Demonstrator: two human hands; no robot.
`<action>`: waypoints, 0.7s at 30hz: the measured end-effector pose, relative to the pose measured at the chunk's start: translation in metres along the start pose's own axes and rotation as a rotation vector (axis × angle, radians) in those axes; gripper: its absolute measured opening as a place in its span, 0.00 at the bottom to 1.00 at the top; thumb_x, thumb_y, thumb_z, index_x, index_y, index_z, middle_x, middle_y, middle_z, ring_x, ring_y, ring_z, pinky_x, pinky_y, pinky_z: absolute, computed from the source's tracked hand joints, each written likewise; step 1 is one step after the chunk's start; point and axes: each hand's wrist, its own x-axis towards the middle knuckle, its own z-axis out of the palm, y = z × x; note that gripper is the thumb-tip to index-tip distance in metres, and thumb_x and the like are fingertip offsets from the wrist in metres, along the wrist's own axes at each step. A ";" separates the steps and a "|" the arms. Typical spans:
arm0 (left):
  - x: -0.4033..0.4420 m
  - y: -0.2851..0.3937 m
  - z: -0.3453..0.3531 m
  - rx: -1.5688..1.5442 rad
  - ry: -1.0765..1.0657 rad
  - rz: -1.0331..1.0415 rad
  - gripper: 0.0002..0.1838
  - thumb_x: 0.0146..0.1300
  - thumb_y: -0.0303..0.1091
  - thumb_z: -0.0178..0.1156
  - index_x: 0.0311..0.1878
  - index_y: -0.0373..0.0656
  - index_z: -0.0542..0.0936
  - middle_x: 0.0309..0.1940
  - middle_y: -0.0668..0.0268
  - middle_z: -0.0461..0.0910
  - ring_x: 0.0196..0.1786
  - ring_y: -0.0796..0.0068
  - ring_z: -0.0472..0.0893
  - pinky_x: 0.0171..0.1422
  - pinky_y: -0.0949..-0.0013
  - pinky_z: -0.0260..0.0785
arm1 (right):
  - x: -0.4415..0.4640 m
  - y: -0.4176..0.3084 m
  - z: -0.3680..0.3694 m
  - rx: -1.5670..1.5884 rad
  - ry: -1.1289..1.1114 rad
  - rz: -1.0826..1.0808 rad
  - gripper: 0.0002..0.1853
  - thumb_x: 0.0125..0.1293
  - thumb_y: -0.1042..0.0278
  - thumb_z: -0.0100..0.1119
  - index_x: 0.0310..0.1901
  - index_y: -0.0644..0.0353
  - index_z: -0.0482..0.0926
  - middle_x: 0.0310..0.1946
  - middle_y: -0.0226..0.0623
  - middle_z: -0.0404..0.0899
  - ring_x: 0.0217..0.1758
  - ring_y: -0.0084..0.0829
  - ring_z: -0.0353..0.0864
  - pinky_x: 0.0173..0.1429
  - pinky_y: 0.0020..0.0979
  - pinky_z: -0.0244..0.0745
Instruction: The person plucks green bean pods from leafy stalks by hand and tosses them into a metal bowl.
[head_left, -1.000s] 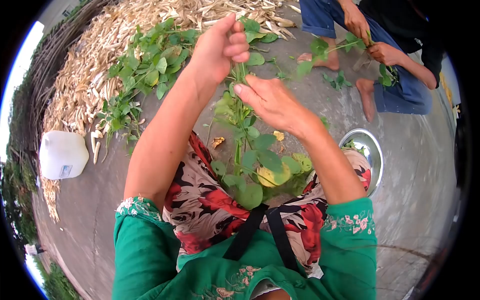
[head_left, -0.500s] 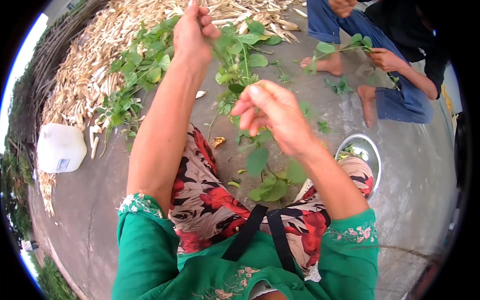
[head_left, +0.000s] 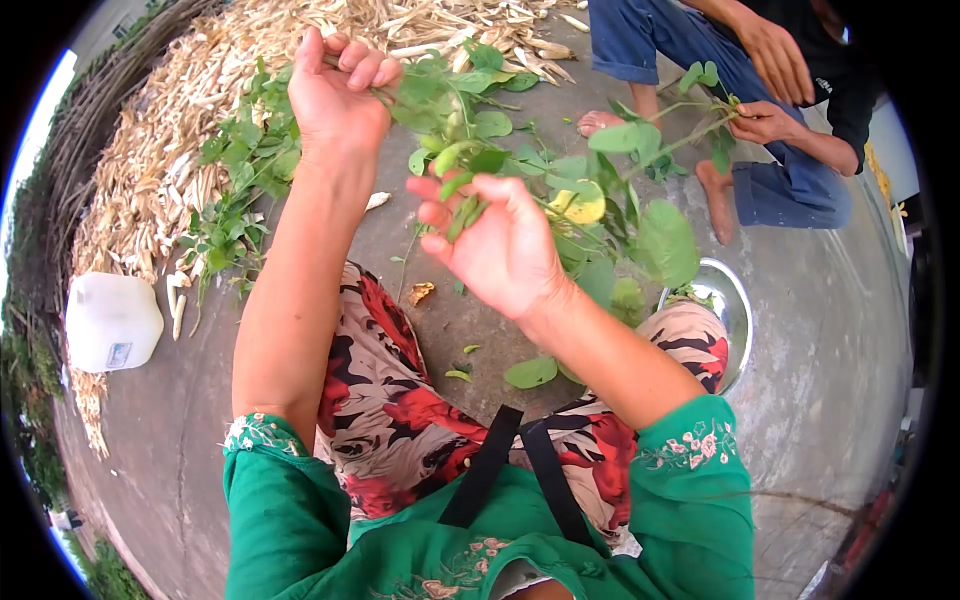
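Observation:
My left hand is raised at the upper left, its fingers closed round the stem end of a leafy green bean plant. From there the plant stretches to the right, with broad leaves, one of them yellowing. Lower down, my right hand is palm up, its thumb and curled fingers around some green bean pods hanging from the plant. More pods show just above those fingers.
A co-worker's hand holds a green stem at upper right. Beside my right knee stands a metal basin with green bits inside. Corn husks, a pile of cut plants and a white plastic jug lie leftward.
My left hand has moved left and slightly down. My right hand has turned palm up and now has pods in its fingers. The plant's leaves have swung up and right.

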 end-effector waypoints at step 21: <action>-0.019 -0.015 0.032 -0.252 -0.321 -0.267 0.13 0.57 0.39 0.55 0.22 0.45 0.68 0.13 0.74 0.56 0.15 0.81 0.52 0.26 0.74 0.48 | 0.009 -0.014 0.001 0.263 -0.171 -0.069 0.16 0.61 0.55 0.53 0.38 0.62 0.74 0.40 0.45 0.76 0.24 0.20 0.66 0.26 0.21 0.62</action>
